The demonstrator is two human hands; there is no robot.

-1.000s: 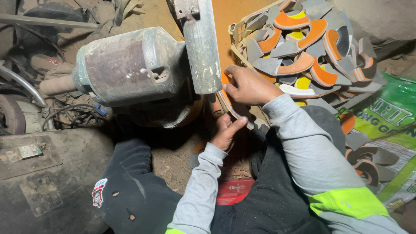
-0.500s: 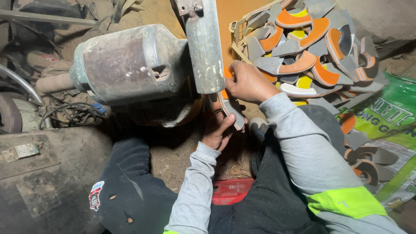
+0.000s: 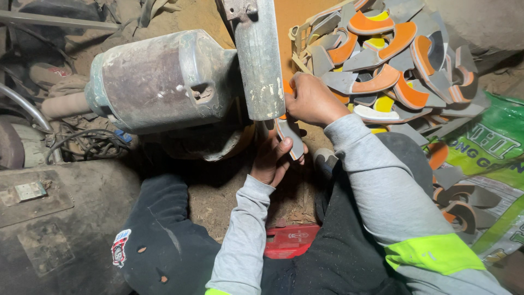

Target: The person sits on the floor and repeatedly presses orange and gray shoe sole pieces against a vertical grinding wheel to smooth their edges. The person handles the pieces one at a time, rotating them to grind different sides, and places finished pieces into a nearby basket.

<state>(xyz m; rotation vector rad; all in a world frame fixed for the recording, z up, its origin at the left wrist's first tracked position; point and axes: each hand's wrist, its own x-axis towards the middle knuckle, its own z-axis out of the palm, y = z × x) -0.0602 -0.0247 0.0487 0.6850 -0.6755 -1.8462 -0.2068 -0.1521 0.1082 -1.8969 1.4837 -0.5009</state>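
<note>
— Grey curved piece (image 3: 290, 136): where is it?
— Just below the metal guard (image 3: 261, 60), gripped by both the left hand (image 3: 273, 158) and right hand (image 3: 311, 101).
— Nearby?
— A basket of orange-grey pieces (image 3: 393, 65), far right.

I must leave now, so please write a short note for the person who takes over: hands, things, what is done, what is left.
Left hand: holds the lower end of a grey curved piece.
Right hand: grips its upper end, pressed to the upright metal guard of the motor.
Basket at right: full of grey and orange pieces.
Done: cannot tell.
Left: this piece is in work; many wait.
</note>
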